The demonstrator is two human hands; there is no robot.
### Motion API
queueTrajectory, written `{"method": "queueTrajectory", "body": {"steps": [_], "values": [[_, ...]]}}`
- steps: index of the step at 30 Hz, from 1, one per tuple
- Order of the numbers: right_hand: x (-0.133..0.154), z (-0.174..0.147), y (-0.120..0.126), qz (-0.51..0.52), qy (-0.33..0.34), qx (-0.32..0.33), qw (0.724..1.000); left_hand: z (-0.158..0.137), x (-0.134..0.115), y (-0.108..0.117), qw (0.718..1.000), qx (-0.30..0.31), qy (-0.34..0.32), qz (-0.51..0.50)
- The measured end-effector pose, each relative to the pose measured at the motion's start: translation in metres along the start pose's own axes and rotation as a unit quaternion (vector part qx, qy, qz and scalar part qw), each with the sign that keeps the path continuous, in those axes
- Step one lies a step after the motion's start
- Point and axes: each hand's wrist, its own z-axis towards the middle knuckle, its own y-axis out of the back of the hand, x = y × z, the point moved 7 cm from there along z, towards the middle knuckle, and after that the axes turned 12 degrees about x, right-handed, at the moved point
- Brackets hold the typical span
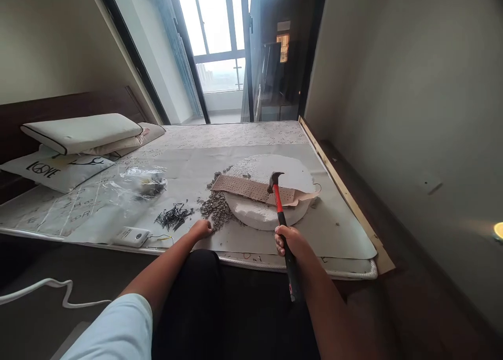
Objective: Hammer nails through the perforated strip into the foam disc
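My right hand (290, 240) is wrapped round the black grip of a claw hammer (277, 198) with a red neck. The hammer's head is over a tan perforated strip (255, 189), which lies across a round white slab (251, 213); whether head and strip touch I cannot tell. My left hand (201, 229) is closed and rests on the grey sheet beside a heap of grey stone chips (217, 208). Whatever its fingers may hold is hidden. To its left lies a pile of dark nails (173, 216).
A grey sheet (346, 229) covers part of the mattress (271, 132). A white box with a thin cable (132, 236) sits at the near edge, and a clear plastic bag (147, 182) lies behind it. Pillows (84, 132) are at the left; a wooden board (346, 192) borders the right side.
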Motion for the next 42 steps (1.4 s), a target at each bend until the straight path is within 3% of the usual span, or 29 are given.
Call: {"method": "queueTrajectory", "body": {"steps": [7,11,15,19,25,30,38,42], "values": [[0.003,-0.004,0.003,-0.009,0.007,0.009,1.0,-0.008,-0.018,0.024,0.998,-0.04,0.03,0.046],[0.005,-0.007,0.006,-0.01,0.013,0.012,1.0,-0.011,-0.046,0.047,0.999,-0.044,0.007,0.001],[0.006,-0.015,0.009,-0.018,0.015,-0.001,1.0,-0.006,-0.102,0.055,0.986,-0.017,-0.088,-0.142],[0.009,-0.019,0.01,-0.019,0.025,-0.016,0.999,0.005,-0.17,0.043,0.941,0.037,-0.179,-0.284],[0.014,-0.014,0.009,-0.021,0.025,-0.02,0.999,0.028,-0.235,0.02,0.927,-0.018,-0.261,-0.268],[0.015,-0.015,0.016,-0.049,0.013,-0.029,0.998,0.043,-0.256,0.005,0.921,-0.067,-0.296,-0.243],[0.01,-0.014,0.025,-0.038,0.033,-0.017,0.999,0.061,-0.256,-0.011,0.904,-0.001,-0.282,-0.321],[0.012,-0.012,0.023,-0.043,0.026,-0.014,0.999,0.065,-0.257,-0.009,0.915,-0.013,-0.295,-0.277]]}}
